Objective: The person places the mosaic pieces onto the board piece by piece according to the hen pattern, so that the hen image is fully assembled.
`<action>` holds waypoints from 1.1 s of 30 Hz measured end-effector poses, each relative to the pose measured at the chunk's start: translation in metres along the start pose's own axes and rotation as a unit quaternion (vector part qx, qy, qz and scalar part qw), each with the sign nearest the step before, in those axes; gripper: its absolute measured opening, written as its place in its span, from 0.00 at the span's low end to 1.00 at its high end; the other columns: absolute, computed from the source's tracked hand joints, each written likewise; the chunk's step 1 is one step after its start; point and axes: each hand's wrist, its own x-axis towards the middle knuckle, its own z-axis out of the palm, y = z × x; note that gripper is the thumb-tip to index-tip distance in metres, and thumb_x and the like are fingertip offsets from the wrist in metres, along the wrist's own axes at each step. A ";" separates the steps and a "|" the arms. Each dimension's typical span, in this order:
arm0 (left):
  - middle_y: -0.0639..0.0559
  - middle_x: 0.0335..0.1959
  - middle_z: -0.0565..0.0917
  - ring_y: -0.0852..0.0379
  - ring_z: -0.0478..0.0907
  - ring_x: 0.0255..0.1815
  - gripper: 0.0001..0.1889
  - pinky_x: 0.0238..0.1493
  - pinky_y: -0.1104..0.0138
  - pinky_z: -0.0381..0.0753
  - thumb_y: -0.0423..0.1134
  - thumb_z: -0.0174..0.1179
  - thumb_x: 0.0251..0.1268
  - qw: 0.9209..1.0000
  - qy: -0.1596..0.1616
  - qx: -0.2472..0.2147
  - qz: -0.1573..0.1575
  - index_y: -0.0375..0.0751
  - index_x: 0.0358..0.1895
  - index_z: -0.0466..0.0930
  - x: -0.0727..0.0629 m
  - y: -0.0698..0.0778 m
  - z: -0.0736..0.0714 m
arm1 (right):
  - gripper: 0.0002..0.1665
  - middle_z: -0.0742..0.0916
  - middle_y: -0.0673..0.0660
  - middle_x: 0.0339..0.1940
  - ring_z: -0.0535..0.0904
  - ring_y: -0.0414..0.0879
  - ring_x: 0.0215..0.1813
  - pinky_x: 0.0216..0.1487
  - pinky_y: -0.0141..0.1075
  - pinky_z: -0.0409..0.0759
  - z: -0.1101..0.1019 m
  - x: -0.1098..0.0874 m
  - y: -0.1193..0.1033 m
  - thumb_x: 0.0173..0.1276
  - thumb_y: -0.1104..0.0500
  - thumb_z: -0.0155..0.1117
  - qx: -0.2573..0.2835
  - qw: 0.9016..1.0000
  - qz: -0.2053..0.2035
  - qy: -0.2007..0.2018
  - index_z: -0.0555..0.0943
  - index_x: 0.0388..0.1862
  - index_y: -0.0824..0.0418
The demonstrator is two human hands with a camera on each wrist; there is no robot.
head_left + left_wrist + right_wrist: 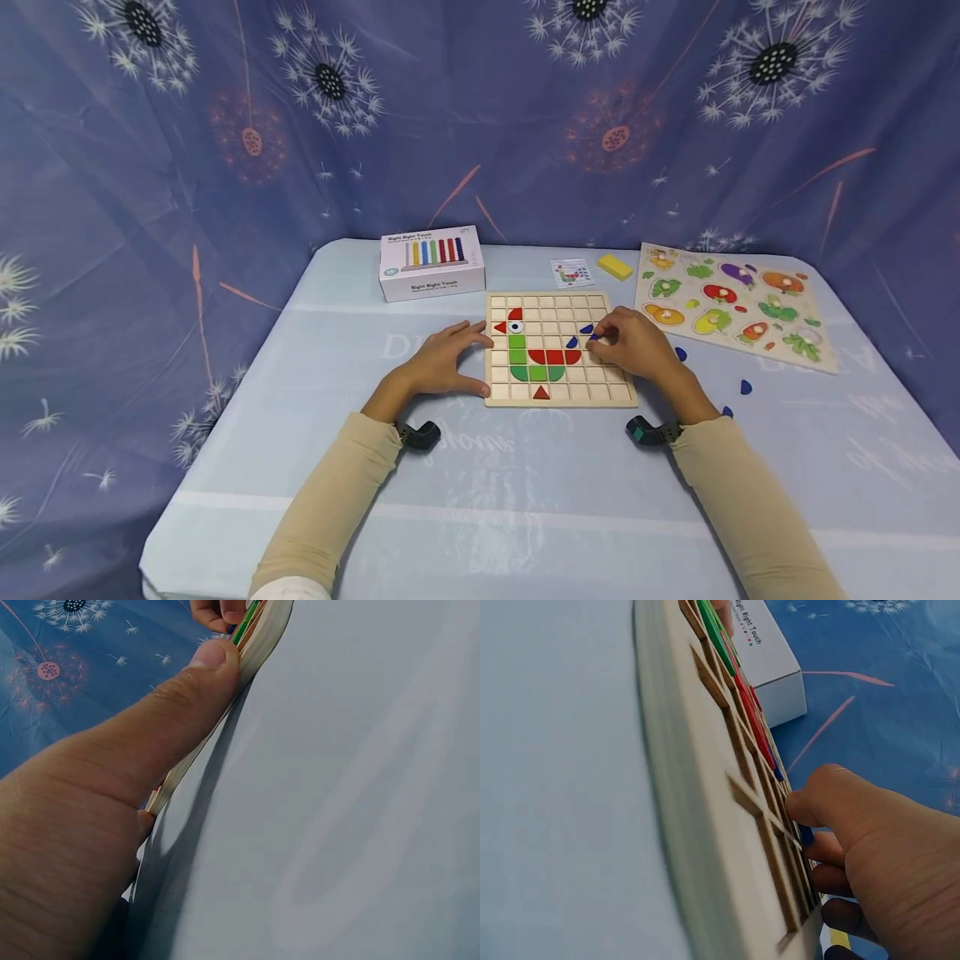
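A square wooden grid board lies on the table, with a bird-like figure of red, green, white and blue pieces in its cells. My left hand rests against the board's left edge, thumb near the front corner and fingers spread farther back. In the left wrist view, the thumb presses on the board's rim. Over the right part of the grid, my right hand pinches a small blue piece between thumb and fingers. Two blue half-round pieces lie beside it; the nearer is a blue piece.
Loose blue pieces lie to the right of the board, some near the right forearm. Behind stand a white box, a small picture card and a yellow block. A vegetable puzzle board lies at the back right.
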 end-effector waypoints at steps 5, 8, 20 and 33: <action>0.60 0.82 0.53 0.51 0.42 0.82 0.44 0.76 0.45 0.46 0.70 0.72 0.47 1.000 0.002 0.002 -0.001 0.61 0.69 0.70 0.001 -0.001 0.001 | 0.14 0.80 0.54 0.37 0.73 0.50 0.39 0.43 0.46 0.71 0.003 0.000 0.003 0.61 0.52 0.77 0.007 1.000 0.004 0.004 0.83 0.36 0.59; 0.60 0.82 0.53 0.50 0.42 0.82 0.45 0.75 0.45 0.47 0.71 0.72 0.47 1.000 0.004 0.004 0.001 0.60 0.69 0.70 0.001 -0.002 0.001 | 0.14 0.81 0.55 0.38 0.73 0.51 0.40 0.44 0.46 0.71 0.004 0.001 0.004 0.61 0.53 0.77 0.012 1.000 -0.005 0.000 0.83 0.36 0.59; 0.60 0.82 0.53 0.51 0.42 0.82 0.45 0.75 0.45 0.47 0.70 0.72 0.47 1.000 0.001 0.004 0.001 0.60 0.70 0.70 0.002 -0.001 0.002 | 0.07 0.82 0.54 0.46 0.72 0.52 0.43 0.43 0.46 0.67 0.001 -0.003 0.004 0.68 0.65 0.69 0.072 0.993 -0.091 -0.021 0.88 0.43 0.56; 0.59 0.82 0.54 0.49 0.43 0.82 0.45 0.75 0.43 0.47 0.70 0.73 0.47 1.000 0.004 0.002 0.005 0.59 0.69 0.70 0.002 -0.001 0.002 | 0.09 0.81 0.54 0.46 0.72 0.50 0.45 0.44 0.47 0.67 0.003 -0.003 0.011 0.69 0.66 0.66 0.091 0.992 -0.079 -0.036 0.87 0.44 0.54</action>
